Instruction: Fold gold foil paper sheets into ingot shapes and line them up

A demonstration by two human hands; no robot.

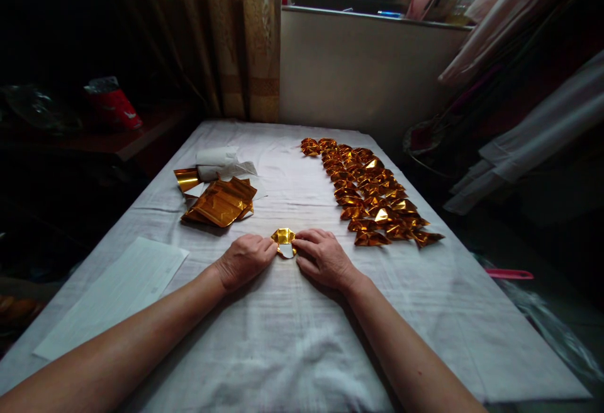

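Between my two hands, low over the cloth, is a small piece of folded gold foil paper with a pale patch showing at its near side. My left hand pinches its left edge, fingers curled together. On the opposite edge, my right hand grips with thumb and fingers closed in. A stack of flat gold foil sheets lies beyond my left hand. Rows of folded gold foil pieces spread over the right far part of the table.
White cloth covers the table. A pale paper sheet lies at the left; a white roll sits behind the foil stack. A red packet stands on a dark side table. Clothes hang at the right, near a pink handle.
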